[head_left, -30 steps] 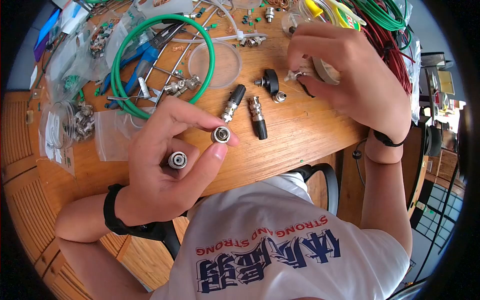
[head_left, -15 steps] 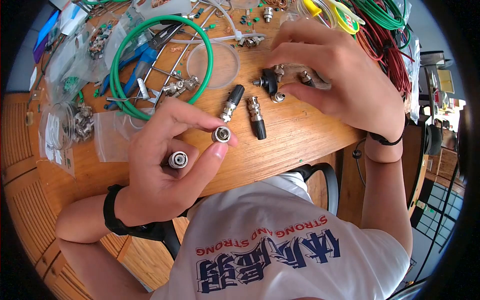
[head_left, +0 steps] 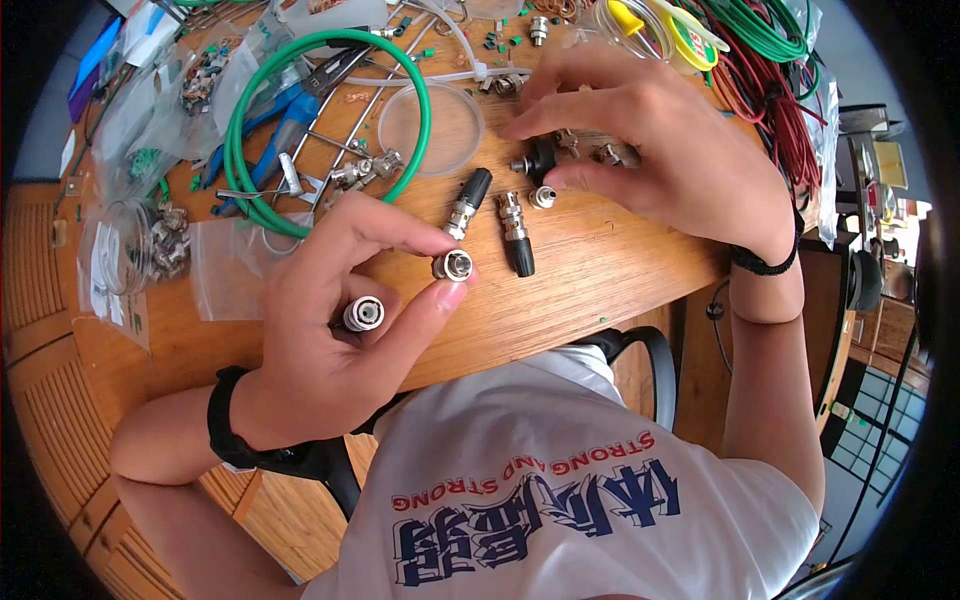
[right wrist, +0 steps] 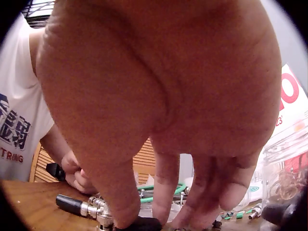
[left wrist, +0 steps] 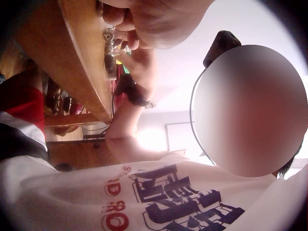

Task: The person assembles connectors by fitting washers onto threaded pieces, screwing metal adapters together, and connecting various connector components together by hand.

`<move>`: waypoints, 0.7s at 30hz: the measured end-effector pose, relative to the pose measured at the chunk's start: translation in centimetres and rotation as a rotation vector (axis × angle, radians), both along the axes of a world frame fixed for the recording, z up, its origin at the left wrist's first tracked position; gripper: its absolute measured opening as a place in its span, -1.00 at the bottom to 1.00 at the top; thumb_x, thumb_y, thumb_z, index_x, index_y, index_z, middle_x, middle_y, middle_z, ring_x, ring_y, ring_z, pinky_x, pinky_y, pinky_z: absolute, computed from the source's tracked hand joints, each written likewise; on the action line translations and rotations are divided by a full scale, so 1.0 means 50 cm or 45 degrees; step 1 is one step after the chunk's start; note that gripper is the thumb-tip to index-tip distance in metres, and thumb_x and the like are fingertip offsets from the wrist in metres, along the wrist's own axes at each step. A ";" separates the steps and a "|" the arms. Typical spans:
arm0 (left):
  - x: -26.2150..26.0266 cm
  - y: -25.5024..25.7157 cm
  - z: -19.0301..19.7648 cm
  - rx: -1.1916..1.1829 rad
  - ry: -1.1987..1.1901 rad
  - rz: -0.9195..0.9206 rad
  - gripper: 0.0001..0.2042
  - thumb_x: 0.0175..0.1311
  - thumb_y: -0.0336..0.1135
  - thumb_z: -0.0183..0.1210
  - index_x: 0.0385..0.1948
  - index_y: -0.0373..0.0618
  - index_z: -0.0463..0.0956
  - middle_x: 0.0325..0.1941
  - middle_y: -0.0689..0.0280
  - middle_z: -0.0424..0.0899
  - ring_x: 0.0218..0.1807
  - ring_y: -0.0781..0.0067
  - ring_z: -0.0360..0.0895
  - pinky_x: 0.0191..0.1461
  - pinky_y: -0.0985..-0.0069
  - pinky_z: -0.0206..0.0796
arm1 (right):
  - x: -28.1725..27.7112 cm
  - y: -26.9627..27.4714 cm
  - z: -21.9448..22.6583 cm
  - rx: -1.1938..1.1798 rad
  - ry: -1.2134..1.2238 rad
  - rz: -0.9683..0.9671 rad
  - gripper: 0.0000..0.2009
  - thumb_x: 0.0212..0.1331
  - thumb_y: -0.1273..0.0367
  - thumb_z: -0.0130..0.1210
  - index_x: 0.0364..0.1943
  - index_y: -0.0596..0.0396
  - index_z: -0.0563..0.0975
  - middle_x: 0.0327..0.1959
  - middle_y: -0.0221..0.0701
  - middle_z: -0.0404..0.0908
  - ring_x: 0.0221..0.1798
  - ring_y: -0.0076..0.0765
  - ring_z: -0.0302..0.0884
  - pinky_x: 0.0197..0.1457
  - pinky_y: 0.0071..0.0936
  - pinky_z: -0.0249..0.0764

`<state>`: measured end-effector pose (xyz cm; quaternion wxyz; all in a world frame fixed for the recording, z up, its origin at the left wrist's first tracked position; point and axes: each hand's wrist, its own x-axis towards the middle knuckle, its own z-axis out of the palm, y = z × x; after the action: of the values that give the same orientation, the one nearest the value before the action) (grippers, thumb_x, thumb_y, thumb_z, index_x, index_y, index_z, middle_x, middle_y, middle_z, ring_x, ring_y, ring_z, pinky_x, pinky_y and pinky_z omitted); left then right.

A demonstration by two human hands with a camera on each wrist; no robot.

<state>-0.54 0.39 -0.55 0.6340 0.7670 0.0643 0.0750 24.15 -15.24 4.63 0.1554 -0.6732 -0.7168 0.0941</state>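
Note:
My left hand (head_left: 330, 310) pinches a silver BNC connector (head_left: 455, 265) between thumb and index finger. A second silver BNC connector (head_left: 363, 313) sits in its curled lower fingers. Over the table, the thumb and index finger of my right hand (head_left: 650, 150) close around a black-bodied connector (head_left: 541, 157) with metal ends. One metal end (head_left: 543, 197) points toward me, just below the thumb. Part of the black body is hidden by the index finger. Two BNC connectors with black boots, one (head_left: 467, 205) tilted and one (head_left: 515, 235) nearly upright in view, lie between the hands.
A green cable coil (head_left: 232, 150) lies over blue-handled pliers (head_left: 290, 115) and loose connectors (head_left: 368, 170). Nearby are a clear round lid (head_left: 430, 130) and plastic bags (head_left: 225, 270). Dark red wires (head_left: 775, 130) and a yellow-rimmed roll (head_left: 695, 40) are at the far right.
My right hand has moved left from a small connector to the black-bodied one, which has shifted slightly. My left hand keeps its two connectors, the pinched one now tilted a little differently.

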 end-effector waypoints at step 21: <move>-0.005 -0.006 -0.005 -0.048 -0.098 0.111 -0.75 0.39 -0.58 0.23 0.03 -0.28 0.44 -0.03 0.23 0.62 -0.24 0.72 0.55 -0.35 0.79 0.34 | -0.029 0.011 0.007 0.093 0.738 0.207 -0.74 0.00 0.47 0.52 -0.23 0.20 0.69 -0.25 -0.30 0.77 -0.18 -0.31 0.77 -0.06 -0.46 0.62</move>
<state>-0.78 0.09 -0.82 0.6464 0.7480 0.0748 0.1307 22.71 -14.68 4.98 0.3697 -0.5527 -0.6969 0.2686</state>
